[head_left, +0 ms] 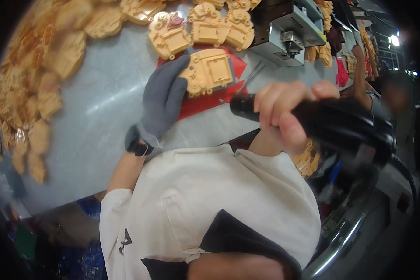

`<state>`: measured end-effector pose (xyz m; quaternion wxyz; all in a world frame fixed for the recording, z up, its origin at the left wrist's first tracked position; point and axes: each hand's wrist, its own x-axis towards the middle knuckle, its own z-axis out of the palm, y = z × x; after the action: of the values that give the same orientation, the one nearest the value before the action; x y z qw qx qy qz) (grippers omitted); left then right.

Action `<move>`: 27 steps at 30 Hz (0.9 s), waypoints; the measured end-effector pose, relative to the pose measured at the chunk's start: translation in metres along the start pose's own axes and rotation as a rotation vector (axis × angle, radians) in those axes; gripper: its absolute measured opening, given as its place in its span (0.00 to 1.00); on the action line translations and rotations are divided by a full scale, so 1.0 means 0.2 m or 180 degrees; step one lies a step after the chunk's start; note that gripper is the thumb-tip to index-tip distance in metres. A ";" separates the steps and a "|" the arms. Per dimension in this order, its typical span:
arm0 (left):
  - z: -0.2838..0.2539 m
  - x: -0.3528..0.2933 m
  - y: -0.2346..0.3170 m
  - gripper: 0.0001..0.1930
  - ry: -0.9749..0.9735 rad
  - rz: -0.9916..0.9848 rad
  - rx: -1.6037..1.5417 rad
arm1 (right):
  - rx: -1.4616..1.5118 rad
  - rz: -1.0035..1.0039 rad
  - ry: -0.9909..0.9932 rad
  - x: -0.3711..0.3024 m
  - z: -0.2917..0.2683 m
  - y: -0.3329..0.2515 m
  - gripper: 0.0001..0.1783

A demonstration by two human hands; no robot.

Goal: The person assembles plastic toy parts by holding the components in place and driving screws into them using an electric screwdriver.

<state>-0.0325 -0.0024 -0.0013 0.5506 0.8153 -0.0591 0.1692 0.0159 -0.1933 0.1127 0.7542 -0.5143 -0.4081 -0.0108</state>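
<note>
My left hand (163, 95), in a grey glove, presses on the left edge of a tan moulded plastic part (209, 71) that lies on a red mat (205, 100). My right hand (287, 109) is bare and wrapped around a black powered screwdriver (331, 123). Its tip points left toward the mat, a little short of the part. A cable runs from the tool's back end down to the right.
Several similar tan parts (203, 28) lie in a row behind the mat, and a heap (42, 70) of them fills the left of the grey table (102, 126). A grey machine (289, 32) stands at the back right. Another person (382, 98) works at the right.
</note>
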 end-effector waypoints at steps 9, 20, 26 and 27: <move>0.00 -0.01 -0.02 0.18 0.0051 0.0107 -0.0224 | -0.0357 0.0231 -0.0102 0.05 0.17 0.09 0.31; -0.02 -0.03 -0.07 0.16 0.0370 0.0429 -0.0281 | -0.1619 0.0329 -0.0158 0.09 0.25 0.22 0.26; -0.04 -0.01 -0.06 0.19 -0.0060 0.0161 -0.0270 | -0.1198 0.0445 -0.0070 0.06 0.26 0.22 0.26; -0.04 0.00 -0.05 0.19 -0.0075 0.0178 -0.0275 | -0.0863 0.0436 0.0245 0.05 0.27 0.21 0.26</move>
<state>-0.0312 0.0081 -0.0081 0.5796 0.7908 -0.0955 0.1722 0.0087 -0.1262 0.0947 0.6919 -0.6372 -0.3377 -0.0340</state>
